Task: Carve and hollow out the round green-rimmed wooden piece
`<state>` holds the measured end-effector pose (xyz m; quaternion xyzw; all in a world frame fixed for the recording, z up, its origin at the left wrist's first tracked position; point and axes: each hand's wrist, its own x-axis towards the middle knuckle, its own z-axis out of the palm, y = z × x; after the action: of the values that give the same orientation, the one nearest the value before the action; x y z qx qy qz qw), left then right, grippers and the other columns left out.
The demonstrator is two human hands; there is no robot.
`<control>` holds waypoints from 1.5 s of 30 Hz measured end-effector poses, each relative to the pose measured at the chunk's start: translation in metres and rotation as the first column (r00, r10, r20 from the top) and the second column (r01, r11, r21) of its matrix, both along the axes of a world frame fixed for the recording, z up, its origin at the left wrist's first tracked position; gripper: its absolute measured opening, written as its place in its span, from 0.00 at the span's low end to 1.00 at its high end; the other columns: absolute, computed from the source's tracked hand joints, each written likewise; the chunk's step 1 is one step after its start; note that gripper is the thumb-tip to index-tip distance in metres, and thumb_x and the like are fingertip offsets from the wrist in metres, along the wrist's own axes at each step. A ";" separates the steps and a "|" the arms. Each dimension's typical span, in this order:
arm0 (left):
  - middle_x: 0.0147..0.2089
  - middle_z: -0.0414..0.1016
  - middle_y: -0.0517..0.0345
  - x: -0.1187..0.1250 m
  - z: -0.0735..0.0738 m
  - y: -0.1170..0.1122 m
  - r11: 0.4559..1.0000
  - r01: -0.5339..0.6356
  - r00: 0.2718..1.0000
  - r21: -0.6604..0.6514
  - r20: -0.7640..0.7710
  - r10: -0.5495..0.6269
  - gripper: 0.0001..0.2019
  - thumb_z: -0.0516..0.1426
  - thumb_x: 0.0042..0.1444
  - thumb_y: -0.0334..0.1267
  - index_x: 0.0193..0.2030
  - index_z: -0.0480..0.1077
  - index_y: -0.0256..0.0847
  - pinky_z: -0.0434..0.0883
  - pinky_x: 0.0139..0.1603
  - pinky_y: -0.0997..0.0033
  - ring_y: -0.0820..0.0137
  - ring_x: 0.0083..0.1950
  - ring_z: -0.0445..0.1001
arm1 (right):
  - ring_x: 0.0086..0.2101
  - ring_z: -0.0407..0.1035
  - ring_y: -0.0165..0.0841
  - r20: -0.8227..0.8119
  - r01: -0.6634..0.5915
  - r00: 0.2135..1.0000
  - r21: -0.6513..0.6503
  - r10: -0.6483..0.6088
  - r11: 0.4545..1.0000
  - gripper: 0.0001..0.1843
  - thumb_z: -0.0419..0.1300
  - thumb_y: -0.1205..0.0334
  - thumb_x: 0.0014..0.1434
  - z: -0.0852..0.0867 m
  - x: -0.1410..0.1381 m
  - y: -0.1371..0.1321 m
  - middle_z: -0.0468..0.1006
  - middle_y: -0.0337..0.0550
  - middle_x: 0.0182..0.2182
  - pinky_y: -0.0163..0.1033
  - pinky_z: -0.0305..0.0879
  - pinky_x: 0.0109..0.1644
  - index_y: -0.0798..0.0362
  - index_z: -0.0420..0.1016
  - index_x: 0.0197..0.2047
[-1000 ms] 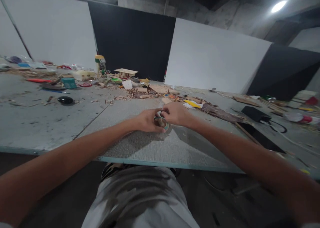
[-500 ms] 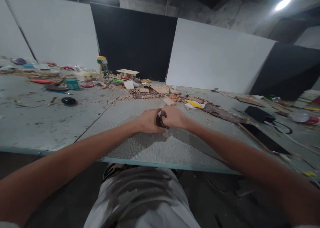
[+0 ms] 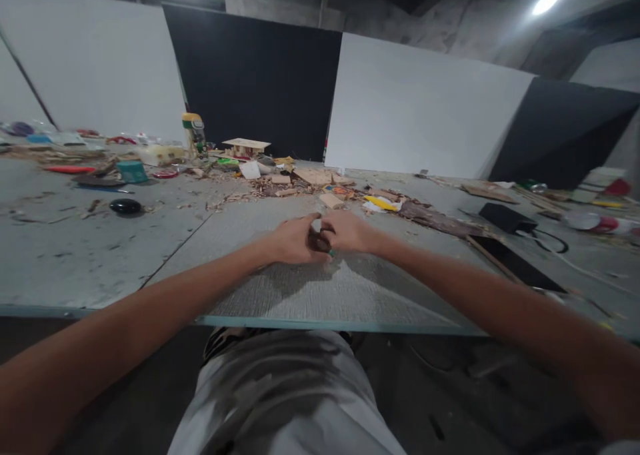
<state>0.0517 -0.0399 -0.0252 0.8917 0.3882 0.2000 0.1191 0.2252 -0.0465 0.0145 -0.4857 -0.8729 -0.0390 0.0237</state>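
Note:
My left hand (image 3: 296, 240) and my right hand (image 3: 350, 231) meet just above the grey tabletop (image 3: 305, 295), near its front edge. Both are closed, with curled fingers that touch or nearly touch. Between the fingertips is a small dark thing with a green bit (image 3: 331, 252) showing at its lower end; the fingers cover most of it, so its kind cannot be told. Just beyond the hands lies a small light wooden block (image 3: 331, 200).
Wood scraps and shavings (image 3: 313, 176) lie along the back, with a yellow item (image 3: 383, 203) among them. A black mouse-shaped object (image 3: 125, 206) and a teal box (image 3: 131, 171) are at left. A phone (image 3: 515, 262) and a black box (image 3: 507, 218) with a cable lie at right.
The view has shifted slightly, moving the scene a little left. My fingers have shifted around the small thing, and its green bit shows more clearly now. Both hands stay together.

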 end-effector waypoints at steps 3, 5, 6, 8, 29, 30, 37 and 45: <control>0.51 0.78 0.43 0.003 -0.001 0.000 0.999 0.014 1.000 0.039 -0.011 -0.014 0.45 0.64 0.44 0.60 0.65 0.60 0.37 0.70 0.45 0.61 0.52 0.50 0.78 | 0.22 0.55 0.28 0.047 -0.026 0.998 -0.059 0.029 0.998 0.09 0.57 0.66 0.54 0.007 0.009 -0.005 0.68 0.40 0.19 0.38 0.43 0.27 0.56 0.70 0.22; 0.51 0.78 0.43 0.003 -0.002 0.000 0.997 0.013 1.000 0.070 -0.002 -0.013 0.44 0.64 0.45 0.59 0.64 0.61 0.36 0.70 0.47 0.60 0.51 0.51 0.77 | 0.23 0.57 0.29 0.022 -0.027 0.999 -0.045 0.028 0.999 0.09 0.57 0.66 0.54 0.009 0.008 -0.005 0.69 0.41 0.20 0.38 0.44 0.28 0.56 0.71 0.24; 0.50 0.79 0.43 0.003 -0.003 0.000 0.997 0.007 1.000 0.074 0.006 -0.007 0.42 0.64 0.45 0.58 0.63 0.63 0.36 0.71 0.47 0.60 0.52 0.51 0.77 | 0.24 0.58 0.29 0.002 -0.016 1.000 -0.020 0.016 1.000 0.09 0.56 0.66 0.55 0.008 0.006 -0.004 0.71 0.42 0.22 0.38 0.45 0.28 0.56 0.72 0.25; 0.50 0.79 0.44 0.002 -0.003 -0.001 0.998 -0.015 1.000 0.067 0.014 0.014 0.38 0.64 0.45 0.56 0.60 0.65 0.37 0.71 0.46 0.60 0.52 0.50 0.78 | 0.25 0.59 0.30 -0.028 0.010 1.000 0.019 -0.009 1.000 0.08 0.55 0.67 0.55 0.003 -0.001 0.000 0.74 0.44 0.26 0.38 0.46 0.29 0.57 0.74 0.28; 0.63 0.71 0.37 -0.029 -0.011 0.022 0.989 0.106 0.985 -0.107 0.145 -0.090 0.54 0.68 0.41 0.60 0.71 0.53 0.36 0.69 0.55 0.57 0.51 0.58 0.74 | 0.31 0.71 0.30 -0.320 -0.404 0.872 -0.045 0.370 0.914 0.10 0.59 0.72 0.58 -0.013 0.007 0.006 0.80 0.41 0.31 0.34 0.59 0.38 0.55 0.81 0.39; 0.62 0.71 0.37 -0.028 -0.010 0.022 0.987 0.124 0.982 -0.104 0.157 -0.107 0.55 0.69 0.40 0.58 0.71 0.53 0.37 0.69 0.56 0.57 0.51 0.58 0.74 | 0.33 0.71 0.31 -0.297 -0.415 0.874 -0.047 0.384 0.909 0.10 0.59 0.72 0.59 -0.014 0.006 0.006 0.81 0.42 0.33 0.35 0.60 0.39 0.55 0.81 0.40; 0.61 0.73 0.38 -0.028 0.001 0.018 0.940 0.216 0.961 -0.265 0.227 -0.157 0.51 0.70 0.41 0.49 0.70 0.54 0.36 0.71 0.49 0.61 0.54 0.54 0.77 | 0.40 0.69 0.37 -0.152 -0.465 0.866 0.106 0.476 0.879 0.10 0.59 0.70 0.61 -0.013 0.003 0.001 0.78 0.50 0.40 0.40 0.61 0.45 0.55 0.82 0.41; 0.62 0.73 0.39 -0.033 -0.001 0.024 0.971 0.165 0.981 -0.173 0.135 -0.142 0.53 0.71 0.39 0.52 0.70 0.56 0.35 0.67 0.58 0.61 0.54 0.61 0.73 | 0.34 0.64 0.36 0.155 -0.471 0.880 0.151 0.450 0.869 0.11 0.56 0.74 0.59 -0.007 0.023 0.007 0.73 0.49 0.31 0.39 0.55 0.38 0.57 0.80 0.32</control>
<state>0.0183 -0.0158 -0.0259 0.8903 0.3268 0.2077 0.2395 0.2482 -0.0391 0.0077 -0.2561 -0.9560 -0.1406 0.0269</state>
